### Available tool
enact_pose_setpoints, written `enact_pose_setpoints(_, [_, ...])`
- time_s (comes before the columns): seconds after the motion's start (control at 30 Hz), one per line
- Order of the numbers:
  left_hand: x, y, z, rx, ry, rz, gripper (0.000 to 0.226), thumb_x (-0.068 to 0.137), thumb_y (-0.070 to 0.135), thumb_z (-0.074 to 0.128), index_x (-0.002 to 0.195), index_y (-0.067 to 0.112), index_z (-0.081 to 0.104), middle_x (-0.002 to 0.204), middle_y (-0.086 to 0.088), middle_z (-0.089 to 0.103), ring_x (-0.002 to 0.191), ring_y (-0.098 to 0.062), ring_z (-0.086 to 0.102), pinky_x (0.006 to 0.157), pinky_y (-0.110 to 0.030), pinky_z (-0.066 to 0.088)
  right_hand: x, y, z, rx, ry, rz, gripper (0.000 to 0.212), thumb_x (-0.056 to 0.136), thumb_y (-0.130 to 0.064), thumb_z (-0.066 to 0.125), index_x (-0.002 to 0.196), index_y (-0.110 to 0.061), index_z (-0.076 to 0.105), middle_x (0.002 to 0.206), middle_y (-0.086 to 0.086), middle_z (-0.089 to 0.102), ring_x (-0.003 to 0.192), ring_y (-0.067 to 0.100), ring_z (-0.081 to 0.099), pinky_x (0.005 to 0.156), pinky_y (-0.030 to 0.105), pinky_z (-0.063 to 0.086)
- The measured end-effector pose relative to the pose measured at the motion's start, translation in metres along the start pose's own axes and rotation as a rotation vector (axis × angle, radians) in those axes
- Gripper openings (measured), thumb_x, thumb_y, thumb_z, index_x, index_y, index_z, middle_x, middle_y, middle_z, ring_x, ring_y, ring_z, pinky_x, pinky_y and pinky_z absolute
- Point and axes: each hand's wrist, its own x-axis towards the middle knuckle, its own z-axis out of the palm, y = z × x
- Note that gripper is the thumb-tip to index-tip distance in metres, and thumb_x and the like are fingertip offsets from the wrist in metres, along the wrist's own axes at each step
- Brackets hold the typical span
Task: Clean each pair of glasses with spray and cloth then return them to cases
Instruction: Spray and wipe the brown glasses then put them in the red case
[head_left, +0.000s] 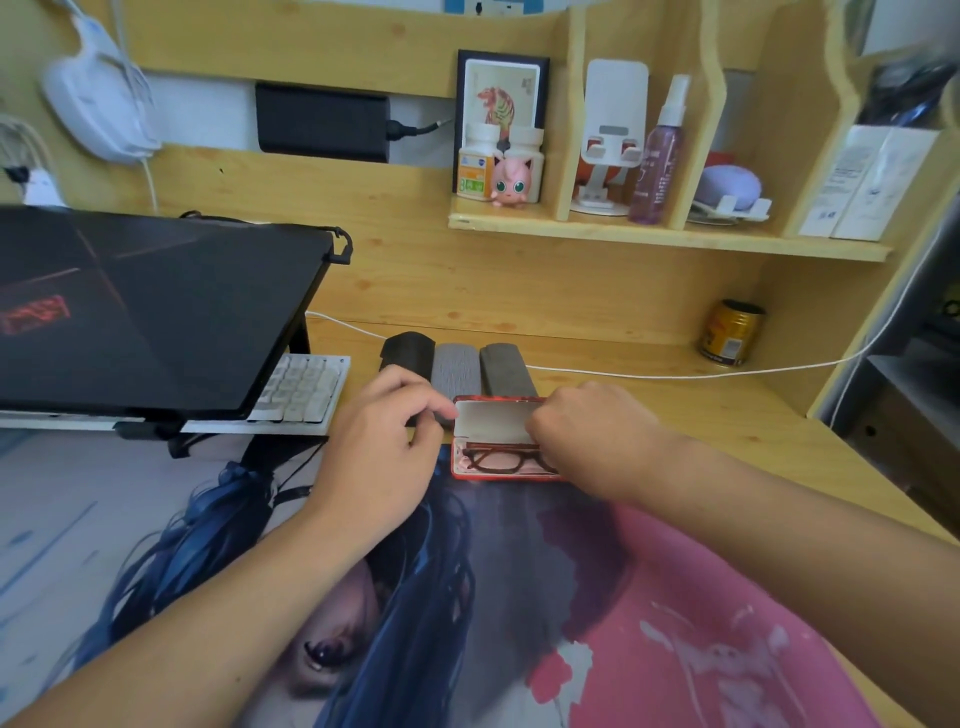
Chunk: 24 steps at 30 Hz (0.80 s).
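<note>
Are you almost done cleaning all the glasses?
Hard to say, but plenty seems left. The red case lies open with brown glasses inside, and both hands, left hand and right hand, are at it. Three more cases, black case, light gray case and dark gray case, wait shut behind. The purple spray bottle stands on the shelf.

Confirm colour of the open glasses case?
Red shell, whitish lining inside the lid; head view shows it best.
</note>
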Motion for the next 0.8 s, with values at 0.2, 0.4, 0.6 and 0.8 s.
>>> enact_pose_setpoints(0.2, [0.000,-0.004,0.000,0.017,-0.054,0.023,0.028,0.091,0.000,0.059,0.091,0.022,0.077,0.096,0.014,0.062,0.077,-0.007,0.059,0.065,-0.031,0.048,-0.004,0.003,-0.005,0.015,0.004,-0.010,0.014,0.091,-0.012,0.050,0.081,-0.021,0.045,0.097,0.010,0.069,0.086,0.035,0.067,0.060,0.035,0.034])
enact_pose_setpoints(0.4, [0.001,0.003,-0.007,-0.012,-0.094,0.072,0.027,0.093,0.000,0.060,0.104,0.020,0.076,0.095,0.010,0.064,0.080,-0.004,0.058,0.067,-0.009,0.038,-0.036,0.013,-0.018,0.096,0.157,-0.019,0.014,0.091,-0.025,0.044,0.078,-0.020,0.043,0.084,0.005,0.063,0.074,0.038,0.061,0.054,0.038,0.033])
enact_pose_setpoints(0.6, [-0.005,0.017,-0.018,0.157,-0.542,0.219,0.026,0.096,0.046,0.057,0.110,0.035,0.075,0.099,0.019,0.063,0.092,-0.003,0.061,0.078,-0.029,0.050,-0.087,-0.015,0.009,0.300,0.277,0.002,0.020,0.080,-0.037,0.042,0.073,-0.024,0.055,0.072,-0.004,0.062,0.061,0.028,0.062,0.048,0.034,0.042])
enact_pose_setpoints(0.8, [-0.014,0.029,-0.011,0.222,-0.705,0.243,0.020,0.098,0.042,0.060,0.112,0.039,0.075,0.102,0.022,0.062,0.095,0.002,0.057,0.084,-0.036,0.051,-0.092,0.001,0.024,0.810,0.151,0.003,0.024,0.092,-0.046,0.051,0.089,-0.030,0.070,0.084,-0.018,0.065,0.083,-0.001,0.058,0.078,0.022,0.044])
